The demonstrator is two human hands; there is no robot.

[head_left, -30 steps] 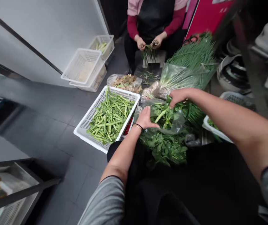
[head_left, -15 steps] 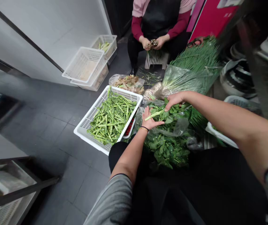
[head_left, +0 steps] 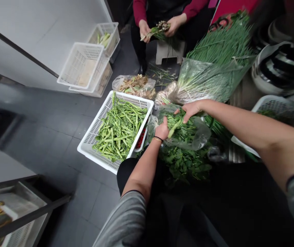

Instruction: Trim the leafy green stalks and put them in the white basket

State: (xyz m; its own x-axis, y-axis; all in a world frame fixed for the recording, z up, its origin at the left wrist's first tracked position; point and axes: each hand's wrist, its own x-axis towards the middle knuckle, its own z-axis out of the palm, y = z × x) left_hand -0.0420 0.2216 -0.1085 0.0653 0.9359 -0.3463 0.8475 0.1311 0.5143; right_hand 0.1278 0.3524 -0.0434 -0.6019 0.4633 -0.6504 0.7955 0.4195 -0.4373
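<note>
Beside one basket [head_left: 90,132] — left fingers [head_left: 165,121] closed on greens [head_left: 186,135], right fingers [head_left: 185,118] pinching one stalk [head_left: 175,127].

green stalks [head_left: 118,129], white perforated basket [head_left: 91,133]

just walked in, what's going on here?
A person works over a clear bag of leafy greens. Their right hand pinches a pale stalk in it; the left hand lies at the bag's near edge, grip unclear. A white basket of trimmed green stems sits on the floor to the left. Opposite, another person in red sleeves holds a bunch of greens.
</note>
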